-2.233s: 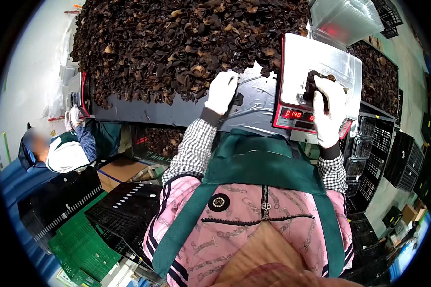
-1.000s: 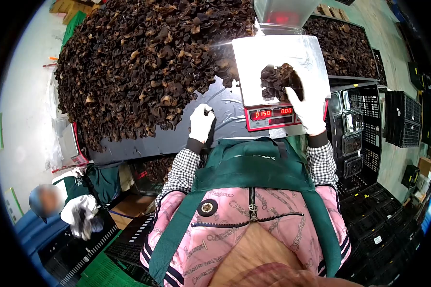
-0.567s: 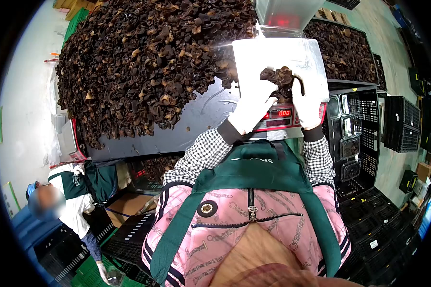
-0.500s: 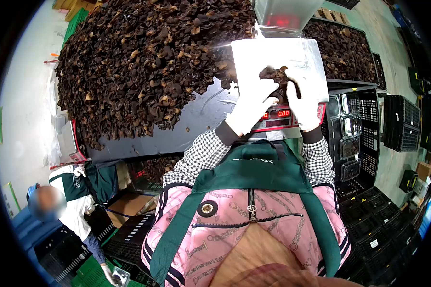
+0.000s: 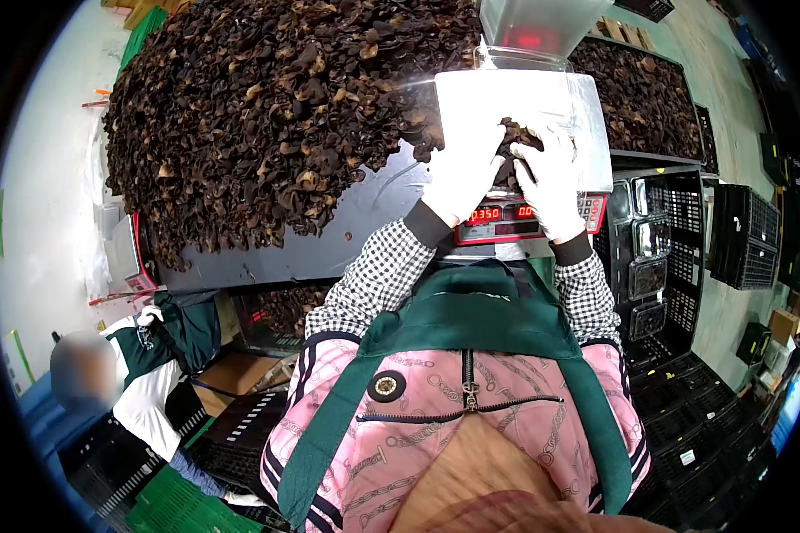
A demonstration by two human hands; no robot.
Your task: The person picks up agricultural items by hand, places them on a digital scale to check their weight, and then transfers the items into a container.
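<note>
Dark brown wood ear mushrooms (image 5: 509, 160) sit in a small heap on the bright pan (image 5: 594, 115) of a weighing scale. My left hand (image 5: 465, 173), in a white glove, cups the heap from the left, its fingers curled against it. From the right, my gloved right hand (image 5: 549, 182) closes its bent fingers on the same mushrooms. Glare washes out the pan, so I cannot tell clearly whether a clear tray lies under them. Below my hands, the red display (image 5: 498, 213) is lit and partly covered.
A large pile of wood ear mushrooms (image 5: 284, 115) covers the table (image 5: 320, 258) to the left. Clear containers (image 5: 542, 27) stand behind the scale. On the right, a black crate (image 5: 684, 258) holds clear boxes (image 5: 649, 275). A co-worker (image 5: 151, 409) bends over crates at lower left.
My hands have drawn closer around the mushrooms, with the left hand lower. More of the display shows, reading 0.350. The co-worker's lower hand has moved right, and the clear box there is out of sight.
</note>
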